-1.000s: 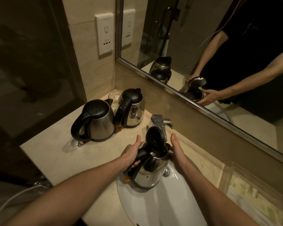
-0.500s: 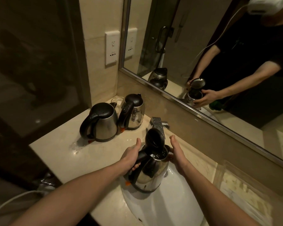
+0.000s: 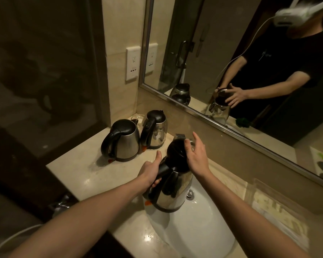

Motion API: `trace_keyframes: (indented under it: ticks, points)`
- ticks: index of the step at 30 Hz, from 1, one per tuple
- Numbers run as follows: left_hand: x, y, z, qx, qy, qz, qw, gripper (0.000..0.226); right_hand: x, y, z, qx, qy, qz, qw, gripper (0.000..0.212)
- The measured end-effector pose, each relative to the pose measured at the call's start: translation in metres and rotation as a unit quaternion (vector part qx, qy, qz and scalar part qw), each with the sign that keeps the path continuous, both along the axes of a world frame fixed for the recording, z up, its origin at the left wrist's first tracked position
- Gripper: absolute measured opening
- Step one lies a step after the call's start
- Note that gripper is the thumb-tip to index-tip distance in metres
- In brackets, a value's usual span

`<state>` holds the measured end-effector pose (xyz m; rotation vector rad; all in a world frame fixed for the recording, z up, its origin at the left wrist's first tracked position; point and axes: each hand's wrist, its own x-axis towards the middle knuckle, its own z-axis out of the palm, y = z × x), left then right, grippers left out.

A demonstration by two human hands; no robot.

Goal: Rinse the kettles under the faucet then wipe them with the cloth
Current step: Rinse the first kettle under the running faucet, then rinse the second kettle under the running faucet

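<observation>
Head view: right hand [image 3: 196, 157], just before beside the shiny steel kettle [image 3: 173, 192], now lays spread, straight fingers on its black domed lid [image 3: 175, 151], seemingly closing it; left hand [image 3: 149, 170] grips the black handle [image 3: 163, 169], thumb raised, with the kettle over the white basin [image 3: 194, 229]. Rinsing looks finished; wiping comes next.

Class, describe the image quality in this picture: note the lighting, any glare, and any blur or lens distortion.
Head view: dim, warm light, with the left side nearly black. Small bright glints show on the wet countertop and on the steel of the held kettle. The headset reflected in the mirror is smeared by blur. The mirror frame leans, a wide-angle effect.
</observation>
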<state>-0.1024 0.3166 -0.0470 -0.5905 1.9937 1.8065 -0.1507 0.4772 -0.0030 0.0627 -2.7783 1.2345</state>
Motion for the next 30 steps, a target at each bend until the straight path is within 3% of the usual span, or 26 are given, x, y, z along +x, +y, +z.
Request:
trace_keyframes:
  ticks: [2,6,10,16,23,30]
  points:
    - [0.006,-0.007,0.004,-0.002,0.009,0.007,1.000,0.074,-0.002,0.003,-0.006,-0.009,-0.028,-0.014,0.999,0.072]
    - [0.016,-0.024,0.011,-0.021,0.027,0.029,0.999,0.075,0.006,-0.004,-0.014,-0.137,-0.149,-0.001,0.979,0.055]
    - [0.029,-0.048,0.018,0.001,0.038,0.055,0.998,0.071,0.015,-0.031,-0.006,-0.226,-0.206,0.010,0.952,0.058]
    - [0.055,-0.094,0.024,0.033,0.057,0.095,0.993,0.067,0.023,-0.083,0.004,-0.255,-0.221,0.053,0.940,0.061]
    - [0.088,-0.151,0.027,-0.009,0.072,0.185,0.980,0.083,0.028,-0.160,0.003,-0.263,-0.249,0.131,0.923,0.059]
    - [0.108,-0.213,0.030,-0.047,0.062,0.272,0.959,0.079,0.024,-0.241,0.000,-0.248,-0.271,0.167,0.915,0.060]
